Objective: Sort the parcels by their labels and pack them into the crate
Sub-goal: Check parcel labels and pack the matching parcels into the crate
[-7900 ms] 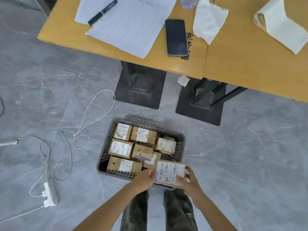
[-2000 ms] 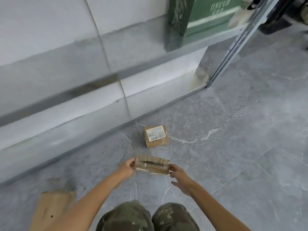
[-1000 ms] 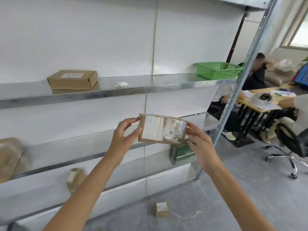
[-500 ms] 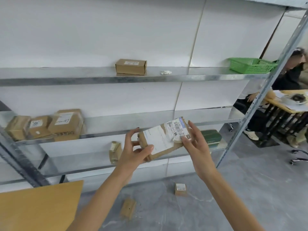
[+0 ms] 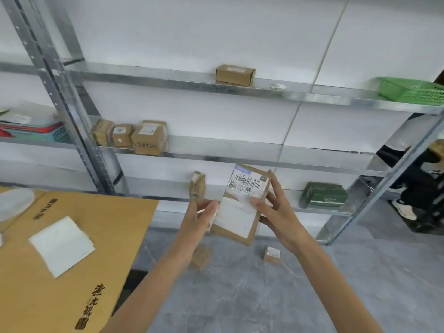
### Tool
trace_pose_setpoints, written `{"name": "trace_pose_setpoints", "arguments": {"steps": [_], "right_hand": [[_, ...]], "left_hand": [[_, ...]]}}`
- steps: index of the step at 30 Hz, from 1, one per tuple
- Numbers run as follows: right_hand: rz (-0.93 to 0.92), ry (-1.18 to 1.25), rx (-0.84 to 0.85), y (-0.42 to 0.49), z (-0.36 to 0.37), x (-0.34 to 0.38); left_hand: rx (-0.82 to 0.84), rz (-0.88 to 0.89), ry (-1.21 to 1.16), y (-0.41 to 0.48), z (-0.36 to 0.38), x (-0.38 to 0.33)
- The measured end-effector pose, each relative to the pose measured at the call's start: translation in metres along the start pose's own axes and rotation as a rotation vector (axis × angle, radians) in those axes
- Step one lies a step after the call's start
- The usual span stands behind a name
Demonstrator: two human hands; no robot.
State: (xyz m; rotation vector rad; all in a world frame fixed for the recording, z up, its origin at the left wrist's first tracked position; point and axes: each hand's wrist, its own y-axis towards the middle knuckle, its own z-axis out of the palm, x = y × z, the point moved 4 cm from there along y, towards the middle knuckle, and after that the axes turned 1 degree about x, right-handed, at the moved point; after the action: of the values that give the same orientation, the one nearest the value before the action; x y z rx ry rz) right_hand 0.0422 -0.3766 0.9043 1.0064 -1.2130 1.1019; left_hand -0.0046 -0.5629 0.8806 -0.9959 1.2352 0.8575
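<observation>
Between the two hands, in front of the rack (image 5: 72, 97), the parcel (image 5: 242, 207) is held on end in the air, with its label turned to the camera and the barcode at the top. It is gripped by the right hand (image 5: 278, 212): the thumb is pressed across the label and the fingers are curled behind the right edge. The left hand (image 5: 199, 219) is laid against the left edge. Its fingers are smeared by motion, so whether the parcel is pinched there cannot be told.

Half a second earlier the parcel was tilted, with the barcode at its upper right, and the left thumb was laid across its front. It has since been turned nearly upright. The view has been swung left. More of the table (image 5: 115, 236) is now seen at lower left, with a paper (image 5: 61, 245) near its left edge. The basket (image 5: 413, 91) at the right end of the upper shelf is now cut off by the frame.

The label's small print cannot be read, and the parcel's lower left corner is hidden by the left hand. A box (image 5: 201, 257) on the floor is partly covered by the left forearm. A person (image 5: 418, 179) at the right edge is cut off and screened by the rack's upright.
</observation>
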Motion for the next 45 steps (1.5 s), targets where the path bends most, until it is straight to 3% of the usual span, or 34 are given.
{"name": "trace_pose_setpoints", "arguments": {"steps": [5, 10, 17, 24, 28, 34, 45], "right_hand": [[0.058, -0.057, 0.202, -0.044, 0.035, -0.011], [0.103, -0.043, 0.34, -0.081, 0.085, -0.015], [0.151, 0.046, 0.391, -0.123, 0.179, -0.029], [0.217, 0.102, 0.351, -0.177, 0.303, -0.059], [0.238, 0.134, 0.245, -0.207, 0.355, -0.079], [0.326, 0.13, 0.135, -0.236, 0.386, -0.107], [0.387, 0.046, 0.199, -0.266, 0.459, -0.12]], "left_hand": [[0.18, -0.009, -0.04, -0.05, -0.014, -0.002], [0.163, -0.065, -0.059, -0.1, -0.055, 0.005], [0.184, -0.058, -0.035, -0.159, -0.151, 0.008], [0.079, -0.103, -0.024, -0.225, -0.267, 0.024], [0.04, -0.109, -0.048, -0.261, -0.313, 0.034], [-0.011, -0.19, -0.033, -0.293, -0.338, 0.05], [-0.082, -0.209, -0.123, -0.343, -0.413, 0.059]]}}
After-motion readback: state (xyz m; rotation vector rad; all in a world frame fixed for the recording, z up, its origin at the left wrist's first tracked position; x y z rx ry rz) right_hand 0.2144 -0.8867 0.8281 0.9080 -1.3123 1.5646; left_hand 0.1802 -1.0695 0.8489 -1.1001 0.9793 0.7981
